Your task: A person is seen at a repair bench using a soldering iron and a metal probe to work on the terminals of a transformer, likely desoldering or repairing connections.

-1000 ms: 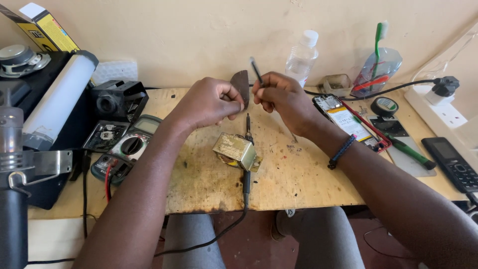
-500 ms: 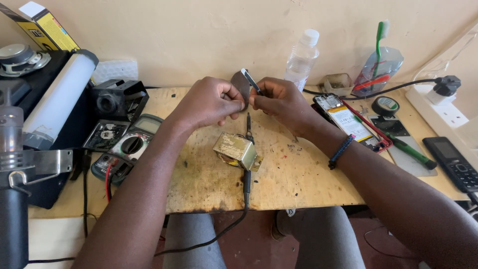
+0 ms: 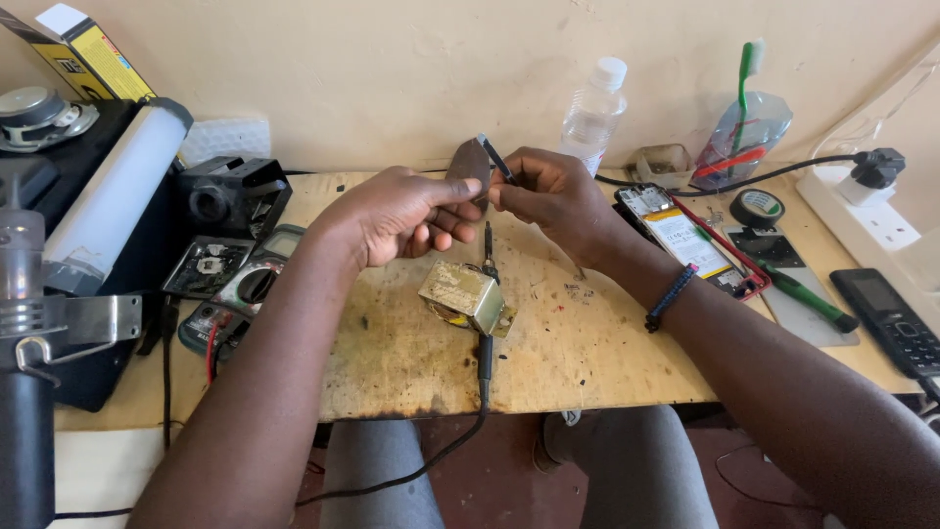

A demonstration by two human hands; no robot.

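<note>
Transformer sits untouched on the surface nearest me beside the soldering iron, while above it my left hand pinches the dark flat piece and my right hand, its grip closed on the thin tool, has brought the tip back down against that piece.

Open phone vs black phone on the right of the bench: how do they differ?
The open phone has its back off, showing a pale battery in a red frame; the black phone is closed, with screen and keypad facing up. The open phone lies nearer the right hand; the black phone lies at the bench's far right edge. Both lie flat.
</note>
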